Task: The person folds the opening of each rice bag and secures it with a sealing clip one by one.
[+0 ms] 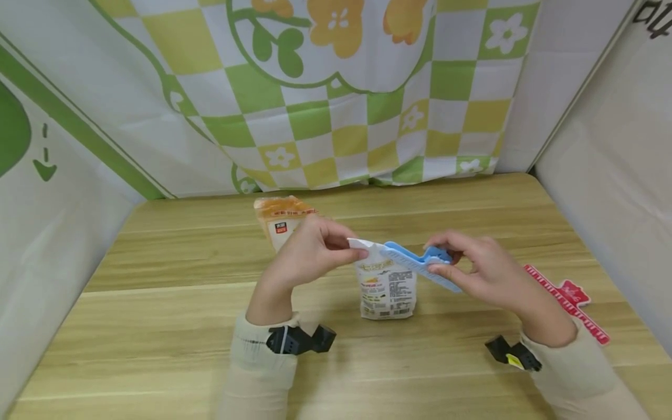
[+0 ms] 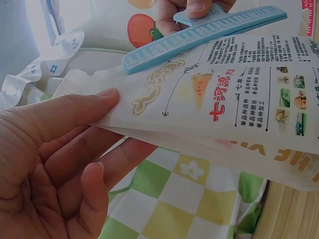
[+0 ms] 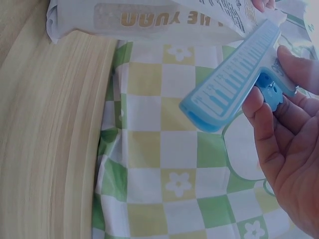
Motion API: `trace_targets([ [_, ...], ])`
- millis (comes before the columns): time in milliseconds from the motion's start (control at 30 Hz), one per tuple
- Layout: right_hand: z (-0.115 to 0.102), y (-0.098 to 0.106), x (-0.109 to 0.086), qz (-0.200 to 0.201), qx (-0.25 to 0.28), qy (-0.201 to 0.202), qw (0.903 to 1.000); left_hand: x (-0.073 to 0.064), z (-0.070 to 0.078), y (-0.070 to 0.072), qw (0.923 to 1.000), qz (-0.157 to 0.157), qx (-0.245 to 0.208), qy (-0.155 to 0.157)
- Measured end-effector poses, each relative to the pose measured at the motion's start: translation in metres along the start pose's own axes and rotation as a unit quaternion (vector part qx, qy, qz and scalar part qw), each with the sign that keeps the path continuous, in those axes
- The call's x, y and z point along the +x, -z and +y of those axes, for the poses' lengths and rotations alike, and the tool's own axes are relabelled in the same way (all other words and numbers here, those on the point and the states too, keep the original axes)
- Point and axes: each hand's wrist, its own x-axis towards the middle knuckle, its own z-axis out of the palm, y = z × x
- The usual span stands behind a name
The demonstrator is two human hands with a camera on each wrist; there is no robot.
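Observation:
A white printed food bag stands upright on the table in the head view. My left hand pinches its top left corner between thumb and fingers. In my right hand I grip the handle of a blue bag clip, with the thumb on one side and fingers on the other. The clip's long ruler-patterned bar slants across the bag's top edge, overlapping its right part, while the far end sticks out past the bag. From the left wrist, the clip lies along the upper edge of the bag.
Behind my left hand stands an orange-and-white food bag, partly hidden. A red clip with a ruler-like bar lies on the wooden table beside my right forearm. A checked cloth hangs at the back.

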Motion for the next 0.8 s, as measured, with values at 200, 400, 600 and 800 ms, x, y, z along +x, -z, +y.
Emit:
trace_targets([
  [200, -0.003, -0.002, 0.003, 0.012, 0.005, 0.02, 0.9997, 0.0, 0.0, 0.0, 0.9999, -0.006, -0.004, -0.015],
  [400, -0.008, -0.004, 0.009, 0.017, 0.009, 0.034, 0.9992, 0.0, 0.001, -0.001, 0.999, -0.019, -0.012, -0.038],
  [600, -0.009, -0.006, 0.01, 0.014, 0.006, 0.027, 0.9995, 0.0, 0.0, 0.001, 0.9989, -0.023, -0.01, -0.039],
  [800, -0.01, -0.009, 0.011, 0.029, 0.004, 0.039, 0.9988, -0.001, -0.001, 0.001, 0.9992, -0.021, -0.018, -0.029],
])
